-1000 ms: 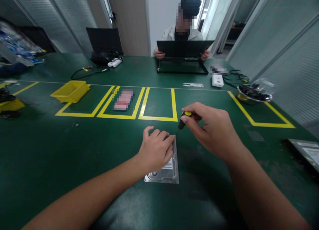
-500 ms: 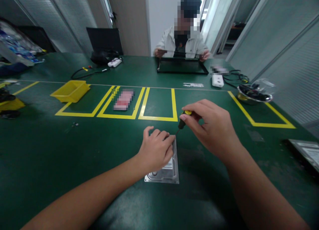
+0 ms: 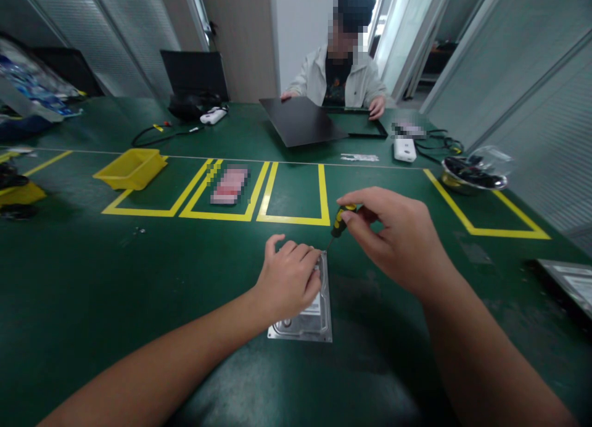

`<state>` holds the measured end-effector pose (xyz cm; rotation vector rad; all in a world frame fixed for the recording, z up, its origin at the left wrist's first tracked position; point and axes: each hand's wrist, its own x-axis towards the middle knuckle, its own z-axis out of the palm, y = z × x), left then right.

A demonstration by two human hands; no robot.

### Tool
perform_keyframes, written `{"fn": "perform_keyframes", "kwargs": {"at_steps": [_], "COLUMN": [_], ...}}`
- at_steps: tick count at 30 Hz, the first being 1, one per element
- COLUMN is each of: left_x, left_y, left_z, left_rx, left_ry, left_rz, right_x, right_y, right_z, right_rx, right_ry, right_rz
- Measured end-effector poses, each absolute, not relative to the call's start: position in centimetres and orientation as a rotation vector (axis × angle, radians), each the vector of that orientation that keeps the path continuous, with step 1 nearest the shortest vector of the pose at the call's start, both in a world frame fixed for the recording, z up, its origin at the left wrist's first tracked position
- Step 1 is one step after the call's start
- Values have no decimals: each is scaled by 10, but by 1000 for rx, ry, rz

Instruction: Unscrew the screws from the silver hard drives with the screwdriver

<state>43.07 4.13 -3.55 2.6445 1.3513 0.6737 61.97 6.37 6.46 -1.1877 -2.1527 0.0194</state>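
A silver hard drive (image 3: 308, 326) lies flat on the green table in front of me. My left hand (image 3: 287, 280) rests over its upper left part and holds it down, with the fingers bent near the far edge and the thumb side on the label. Between the thumb and fingers of my right hand (image 3: 400, 245) is a small screwdriver (image 3: 340, 224) with a black and yellow handle. It leans, and its thin shaft points down to the drive's far right corner. Whether the tip sits in a screw is too small to tell.
Yellow tape marks boxes on the table (image 3: 139, 328). A yellow bin (image 3: 132, 169), a pixelated phone-like object (image 3: 230, 186) and a bowl of dark parts (image 3: 474, 174) stand beyond my hands. Another drive (image 3: 567, 285) lies at right. Opposite, a person (image 3: 342, 75) holds a dark panel (image 3: 303, 121).
The screwdriver handle has turned a little in my right hand, and its fingers have shifted slightly. My left hand stays on the drive. Across the table, the person has swung the dark panel leftward off the frame.
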Motion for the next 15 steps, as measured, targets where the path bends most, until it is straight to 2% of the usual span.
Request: {"fn": "perform_keyframes", "kwargs": {"at_steps": [15], "left_x": [431], "left_y": [41], "left_z": [-36], "left_rx": [2651], "left_ry": [1366], "left_rz": [638], "right_x": [620], "right_y": [64], "right_z": [66], "right_rx": [-1111], "right_ry": [-2161], "right_rz": [44]}}
